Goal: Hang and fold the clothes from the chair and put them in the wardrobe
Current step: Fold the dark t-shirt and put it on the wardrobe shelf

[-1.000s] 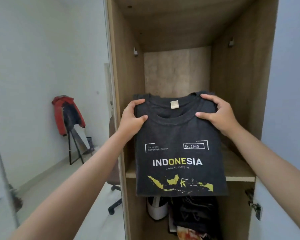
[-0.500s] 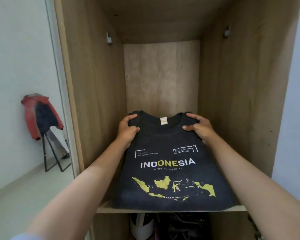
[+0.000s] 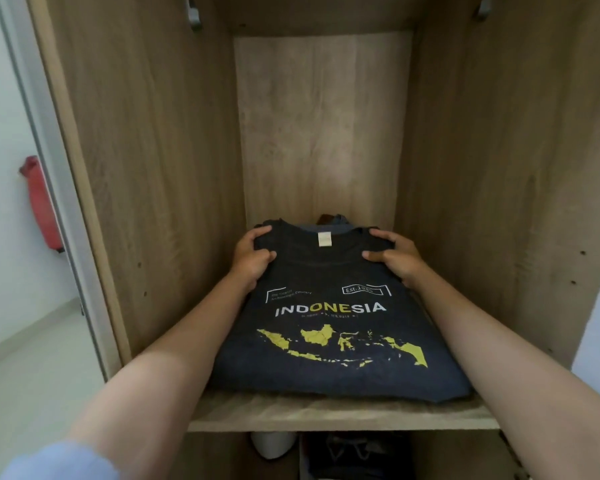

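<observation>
Carried forward from its earlier raised position, the folded T-shirt (image 3: 329,327) now lies on the wardrobe shelf (image 3: 343,415), near the front edge. Left hand (image 3: 252,259) and right hand (image 3: 394,259) each grip a collar corner, thumbs on top. This garment seems nearly stowed; whether others remain is unseen.

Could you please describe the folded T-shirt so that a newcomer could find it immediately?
Look inside the open wooden wardrobe, on its shelf. The dark T-shirt lies folded there, both hands at its collar. Only it bears INDONESIA and a yellow map.
</observation>
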`<state>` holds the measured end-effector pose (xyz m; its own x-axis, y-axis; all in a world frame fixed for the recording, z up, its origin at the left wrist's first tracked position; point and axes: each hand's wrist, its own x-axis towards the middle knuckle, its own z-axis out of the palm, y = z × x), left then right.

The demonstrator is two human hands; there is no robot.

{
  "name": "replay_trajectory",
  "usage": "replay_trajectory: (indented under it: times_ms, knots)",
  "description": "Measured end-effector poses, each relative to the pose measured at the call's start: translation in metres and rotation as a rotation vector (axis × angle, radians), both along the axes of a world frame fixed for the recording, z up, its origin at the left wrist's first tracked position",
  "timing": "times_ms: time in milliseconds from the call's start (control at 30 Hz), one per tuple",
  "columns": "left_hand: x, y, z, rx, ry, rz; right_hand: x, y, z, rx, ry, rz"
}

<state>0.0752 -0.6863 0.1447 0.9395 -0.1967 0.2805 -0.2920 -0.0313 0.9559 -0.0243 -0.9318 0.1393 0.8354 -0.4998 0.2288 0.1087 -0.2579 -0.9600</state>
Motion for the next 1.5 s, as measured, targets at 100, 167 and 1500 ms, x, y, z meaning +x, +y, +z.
replay_trajectory:
  times_ms: [100,167,1500]
  knots:
    - [-0.005,0.002,-0.009,0.116,-0.010,-0.024,-0.004,-0.002,-0.012,-0.089,0.097,-0.001]
    - [-0.008,0.005,-0.013,0.179,-0.016,-0.031,-0.009,-0.001,-0.013,-0.122,0.107,-0.001]
    - [-0.198,0.110,-0.027,0.013,0.294,-0.106,-0.213,0.097,-0.019,0.166,0.131,-0.084]
